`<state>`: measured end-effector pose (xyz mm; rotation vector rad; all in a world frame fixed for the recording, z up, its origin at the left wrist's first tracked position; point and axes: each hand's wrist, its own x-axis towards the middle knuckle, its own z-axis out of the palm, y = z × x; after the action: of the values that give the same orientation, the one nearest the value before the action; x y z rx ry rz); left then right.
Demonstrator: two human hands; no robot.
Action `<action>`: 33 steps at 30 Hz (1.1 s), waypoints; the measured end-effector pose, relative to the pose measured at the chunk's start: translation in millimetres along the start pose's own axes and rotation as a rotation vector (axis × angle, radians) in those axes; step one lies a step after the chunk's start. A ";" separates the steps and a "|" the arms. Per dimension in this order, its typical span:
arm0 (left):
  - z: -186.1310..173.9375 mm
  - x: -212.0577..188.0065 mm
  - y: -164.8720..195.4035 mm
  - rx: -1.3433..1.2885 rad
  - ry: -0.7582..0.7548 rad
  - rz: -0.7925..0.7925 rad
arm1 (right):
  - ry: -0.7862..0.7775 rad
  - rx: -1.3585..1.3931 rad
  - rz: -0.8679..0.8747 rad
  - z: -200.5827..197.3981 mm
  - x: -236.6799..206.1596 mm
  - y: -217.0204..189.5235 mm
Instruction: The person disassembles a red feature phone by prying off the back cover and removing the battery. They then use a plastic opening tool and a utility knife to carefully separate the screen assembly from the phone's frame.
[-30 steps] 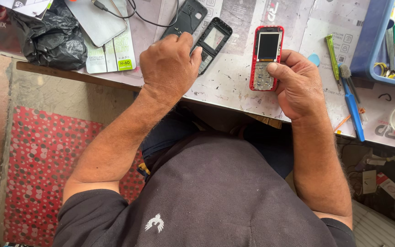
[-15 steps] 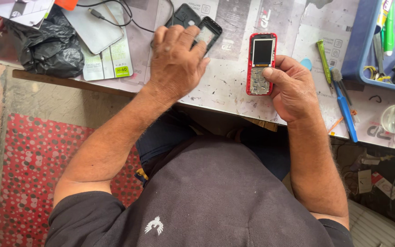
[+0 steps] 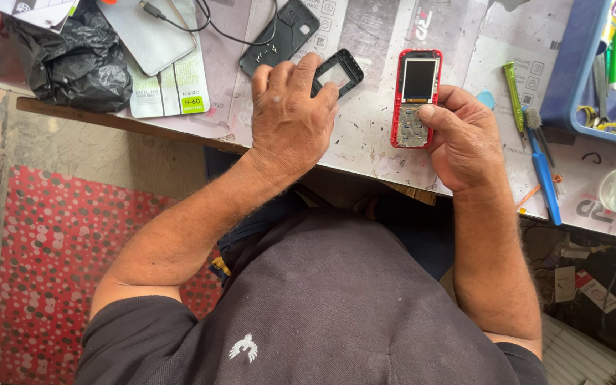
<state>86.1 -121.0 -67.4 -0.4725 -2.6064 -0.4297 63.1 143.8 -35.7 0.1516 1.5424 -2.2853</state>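
My right hand (image 3: 465, 139) sat just right of the frame's centre, wrapped around the lower end of the red keypad phone (image 3: 415, 98), thumb pressed on the bare keypad area, fingers curled behind. The phone lay near the top middle of the picture, flat on the paper-covered bench (image 3: 365, 142), screen end pointing up-frame. Its front cover looked to be off, so I judged it light but delicate: a thin plastic shell, exposed contacts, a small glass screen that would scratch or crack if squeezed. The safest hold seemed to be the long red edges, clear of screen and keypad.

My left hand (image 3: 294, 117) was a little left of centre, palm down, fingers bent over the black front frame (image 3: 338, 71). The fingertips touched its near edge; whether I had truly pinched it or only rested on it, I couldn't tell. That frame struck me as featherweight and bendy, easy to snap at its thin rails, so best lifted by the thicker corners. The two hands stood apart, each on its own piece.

Up-frame of the left hand lay a black back cover (image 3: 279, 36), and further left a grey flat device with a cable (image 3: 152, 32) and a crumpled black bag (image 3: 80, 60). At the right sat a green screwdriver (image 3: 513, 93), a blue tool (image 3: 545, 175) and a blue tray (image 3: 572, 78) of bits.
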 end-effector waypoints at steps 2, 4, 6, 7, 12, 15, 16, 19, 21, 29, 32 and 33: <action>0.9 -3.7 -1.9 -0.005 0.014 -0.006 | 0.002 -0.001 -0.004 0.3 0.3 0.1; 2.2 -3.7 -9.1 -0.037 0.032 -0.016 | -0.001 0.006 0.003 0.6 0.2 0.1; 2.6 -1.1 -20.1 -0.034 0.071 -0.028 | -0.003 0.012 0.002 1.1 0.4 0.3; 2.7 0.7 -25.4 -0.036 0.089 -0.031 | 0.002 0.011 -0.001 1.2 0.3 0.4; 1.8 13.0 -49.3 0.009 0.122 -0.007 | -0.013 0.034 -0.007 -0.6 -0.6 -0.5; 3.5 19.2 -56.3 0.011 0.117 0.009 | -0.017 0.038 -0.003 -3.0 -1.0 -1.1; 4.2 20.3 -57.4 0.010 0.112 0.012 | -0.012 0.037 -0.004 -3.7 -1.1 -1.0; 5.8 20.9 -60.4 0.045 0.125 0.012 | -0.011 0.038 -0.006 -6.3 -0.8 -0.2; 6.4 21.3 -61.5 0.063 0.116 -0.015 | -0.018 0.042 -0.005 -7.9 0.0 0.8; -4.4 29.9 -59.2 0.098 0.101 -0.061 | -0.016 0.002 -0.041 -9.7 5.7 5.8; -13.6 26.6 -59.3 0.049 0.128 -0.078 | -0.028 0.031 -0.032 -7.7 7.7 8.5; -15.7 26.7 -60.8 0.068 0.137 -0.086 | -0.030 0.033 -0.031 -7.2 8.2 9.4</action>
<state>45.6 -174.4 -54.4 -0.2982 -2.5060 -0.3864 58.1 145.2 -49.1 0.1023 1.5033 -2.3267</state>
